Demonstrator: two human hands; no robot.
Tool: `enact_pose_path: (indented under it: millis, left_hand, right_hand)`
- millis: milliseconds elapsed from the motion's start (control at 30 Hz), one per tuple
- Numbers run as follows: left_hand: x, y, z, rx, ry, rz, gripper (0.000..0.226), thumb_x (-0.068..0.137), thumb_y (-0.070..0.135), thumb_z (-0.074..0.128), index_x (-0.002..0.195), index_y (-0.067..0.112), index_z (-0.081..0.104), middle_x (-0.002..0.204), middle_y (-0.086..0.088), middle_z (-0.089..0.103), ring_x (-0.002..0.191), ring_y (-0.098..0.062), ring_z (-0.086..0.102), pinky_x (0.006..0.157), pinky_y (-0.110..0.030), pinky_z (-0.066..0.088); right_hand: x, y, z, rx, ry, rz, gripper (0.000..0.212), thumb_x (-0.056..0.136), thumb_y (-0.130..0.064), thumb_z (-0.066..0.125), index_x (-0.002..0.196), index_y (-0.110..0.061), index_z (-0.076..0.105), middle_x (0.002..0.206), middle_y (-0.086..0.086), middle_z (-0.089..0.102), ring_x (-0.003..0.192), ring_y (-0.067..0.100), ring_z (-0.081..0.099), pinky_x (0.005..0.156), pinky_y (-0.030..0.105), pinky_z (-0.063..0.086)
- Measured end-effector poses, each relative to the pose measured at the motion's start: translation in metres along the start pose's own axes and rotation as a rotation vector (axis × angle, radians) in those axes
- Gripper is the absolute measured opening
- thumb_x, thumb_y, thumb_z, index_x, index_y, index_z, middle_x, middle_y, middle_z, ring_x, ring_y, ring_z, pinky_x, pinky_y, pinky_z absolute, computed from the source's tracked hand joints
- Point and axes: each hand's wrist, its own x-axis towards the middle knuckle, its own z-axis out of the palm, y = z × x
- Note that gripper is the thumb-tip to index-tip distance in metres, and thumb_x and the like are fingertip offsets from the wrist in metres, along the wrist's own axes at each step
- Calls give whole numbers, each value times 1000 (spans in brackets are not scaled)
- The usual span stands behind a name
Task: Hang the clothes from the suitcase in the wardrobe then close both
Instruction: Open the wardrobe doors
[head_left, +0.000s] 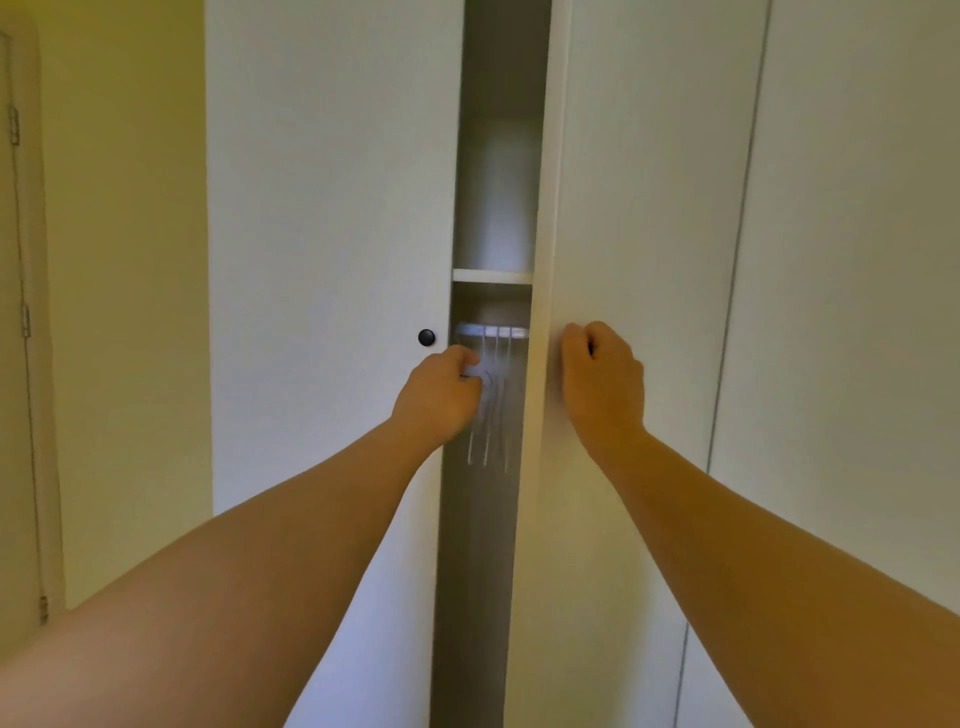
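The white wardrobe stands in front of me with a narrow gap between its two doors. My left hand (441, 397) curls its fingers round the inner edge of the left door (332, 234), just below that door's black knob (426, 337). On the right door (639, 208), my right hand (602, 379) grips a dark knob that is mostly hidden under the fingers. Through the gap I see a shelf (492, 276) and a rail (491, 330) with white hangers (493, 410). The suitcase and the clothes are out of view.
A further white wardrobe panel (857, 260) continues to the right. At the far left, a yellowish wall (119, 260) runs beside a room door frame with hinges (23, 322).
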Motion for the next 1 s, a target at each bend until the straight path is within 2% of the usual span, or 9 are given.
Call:
enact_pose_path:
  millis: [133,233,333,500,567,633,767,867,1000]
  left_hand:
    - [-22,40,15,84,-101,55,31,101,21,39,125,12,55,124,-11,59,101,-23,57,88,-25,42]
    - [-35,72,34,102,-175,115,28,99,17,39,114,12,62,113,-10,63,85,-17,52,79,-25,42]
    - [-47,97,56,91,-247,160,27,97,17,40,111,10,63,105,-7,61,86,-18,52,77,-26,43]
    - [-62,134,85,44,-316,228,25,96,15,41,109,9,62,100,-4,56,89,-18,50,75,-24,40]
    - [-63,145,92,11,-333,260,28,97,17,41,112,6,62,103,-6,56,90,-17,49,72,-22,40]
    - [-64,152,97,-20,-339,283,28,97,18,41,113,6,62,102,-3,55,91,-16,48,72,-22,38]
    - [-59,152,99,-54,-335,303,22,96,17,42,105,10,61,101,-1,53,90,-15,48,64,-19,38]
    - [-52,142,99,-41,-323,313,14,96,17,42,95,16,56,97,-2,53,86,-16,48,60,-12,33]
    - [-37,121,94,40,-293,298,17,95,17,43,98,18,59,98,0,55,88,-16,49,63,-17,38]
  right_hand:
    - [-17,-1,-56,44,125,83,35,100,-27,34,67,-16,38,62,-1,40,59,12,40,63,28,39]
    - [-27,-1,-102,49,192,168,27,102,-30,31,84,-12,40,66,-3,40,60,9,40,67,28,39]
    - [-31,0,-143,69,200,266,18,102,-26,30,96,-11,37,71,-4,39,61,8,38,59,23,34]
    - [-33,4,-190,2,286,382,24,102,-26,22,101,-13,41,74,-4,42,66,11,43,74,32,36]
    - [-33,6,-199,-34,385,410,33,102,-24,19,108,-8,47,78,-2,47,77,19,49,78,33,39]
    - [-33,6,-207,-96,498,408,36,101,-19,20,115,-3,48,99,9,56,96,29,54,86,39,44]
    - [-32,-5,-207,-382,643,209,35,96,-11,33,129,-11,44,130,10,48,117,28,47,95,37,35]
    - [-32,-14,-186,-588,597,-85,52,85,-6,43,136,-14,42,143,6,39,132,27,36,105,37,21]
    - [-30,-3,-159,-822,534,-350,41,73,-7,43,110,-8,60,135,17,50,132,48,33,105,51,22]
